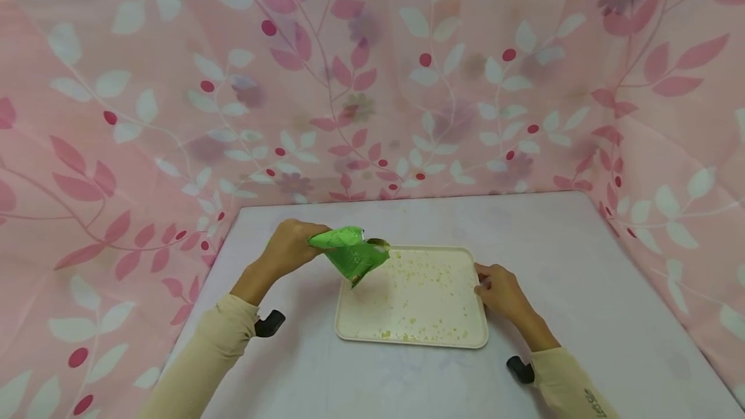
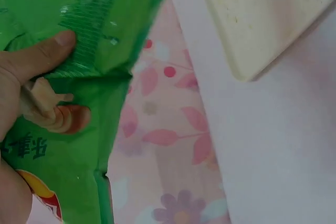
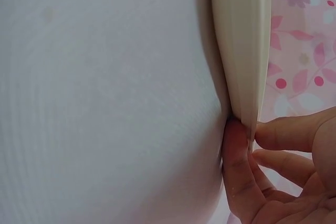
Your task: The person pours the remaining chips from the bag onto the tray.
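Note:
My left hand (image 1: 291, 247) grips a green chip bag (image 1: 355, 257) over the left part of a cream tray (image 1: 372, 315). The bag is tilted, with its torn end toward the tray. In the left wrist view the thumb (image 2: 42, 53) presses on the bag's printed side, which shows a picture of chips. Yellow crumbs (image 1: 412, 321) lie scattered over the tray, mostly toward its right side and front edge. My right hand (image 1: 503, 290) pinches the tray's right rim; the right wrist view shows fingers (image 3: 239, 166) on both sides of that rim (image 3: 241, 40).
The tray sits on a table with a white cloth (image 1: 407, 380). Pink floral curtains (image 1: 372, 83) hang behind the table and along both its sides. A black wrist mount (image 1: 269, 324) is at the left sleeve, and another black mount (image 1: 520, 369) is at the right one.

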`<state>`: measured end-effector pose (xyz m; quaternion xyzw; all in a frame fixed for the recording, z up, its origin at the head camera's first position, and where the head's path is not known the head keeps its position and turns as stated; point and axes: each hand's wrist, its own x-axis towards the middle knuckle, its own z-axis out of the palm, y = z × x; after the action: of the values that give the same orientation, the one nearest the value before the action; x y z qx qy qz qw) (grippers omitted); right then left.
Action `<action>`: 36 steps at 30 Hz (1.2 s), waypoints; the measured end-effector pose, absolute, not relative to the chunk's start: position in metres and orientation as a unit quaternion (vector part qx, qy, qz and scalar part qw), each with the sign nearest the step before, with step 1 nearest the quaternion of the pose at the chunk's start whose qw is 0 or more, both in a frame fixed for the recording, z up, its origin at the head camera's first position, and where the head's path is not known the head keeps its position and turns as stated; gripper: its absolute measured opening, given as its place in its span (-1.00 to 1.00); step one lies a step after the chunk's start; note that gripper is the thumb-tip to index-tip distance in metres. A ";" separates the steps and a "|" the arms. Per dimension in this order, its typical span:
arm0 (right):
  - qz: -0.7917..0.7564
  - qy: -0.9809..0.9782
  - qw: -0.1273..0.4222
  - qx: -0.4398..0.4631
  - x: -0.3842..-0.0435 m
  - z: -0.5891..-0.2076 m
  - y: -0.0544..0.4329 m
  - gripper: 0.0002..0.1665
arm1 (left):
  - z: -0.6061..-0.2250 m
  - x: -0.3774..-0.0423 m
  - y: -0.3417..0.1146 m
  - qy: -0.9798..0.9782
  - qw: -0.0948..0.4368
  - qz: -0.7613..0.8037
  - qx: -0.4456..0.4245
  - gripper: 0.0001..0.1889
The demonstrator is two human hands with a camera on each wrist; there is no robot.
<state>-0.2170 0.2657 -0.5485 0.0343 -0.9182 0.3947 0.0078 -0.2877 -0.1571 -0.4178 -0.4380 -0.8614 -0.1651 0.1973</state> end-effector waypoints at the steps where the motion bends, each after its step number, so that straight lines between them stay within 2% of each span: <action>1: 0.394 -0.918 0.008 0.034 -0.217 -0.548 0.266 -0.34 | -0.420 -0.288 -0.157 -0.862 0.190 -0.160 -0.441 -0.82; 5: 0.394 -0.918 0.006 0.031 -0.217 -0.549 0.264 -0.35 | -0.435 -0.288 -0.156 -0.873 0.153 -0.101 -0.452 -0.82; 8: 0.395 -0.918 0.007 0.035 -0.217 -0.548 0.263 -0.35 | -0.442 -0.287 -0.155 -0.879 0.148 -0.089 -0.445 -0.80; 13: 0.394 -0.918 0.013 0.040 -0.217 -0.546 0.262 -0.35 | -0.433 -0.286 -0.155 -0.878 0.156 -0.093 -0.443 -0.82; 19: 0.396 -0.917 0.012 0.042 -0.217 -0.543 0.261 -0.35 | -0.422 -0.282 -0.155 -0.860 0.210 -0.149 -0.440 -0.78; 26: 0.392 -0.920 -0.005 0.022 -0.216 -0.543 0.268 -0.34 | -0.438 -0.285 -0.141 -0.874 0.177 -0.064 -0.447 -0.75; 36: 0.392 -0.919 -0.003 0.028 -0.221 -0.545 0.263 -0.36 | -0.425 -0.285 -0.145 -0.872 0.198 -0.091 -0.439 -0.78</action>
<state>-0.2209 0.2627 -0.5455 0.0279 -0.9194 0.3924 -0.0031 -0.2849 -0.1446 -0.4253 -0.4388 -0.8718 -0.0910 0.1981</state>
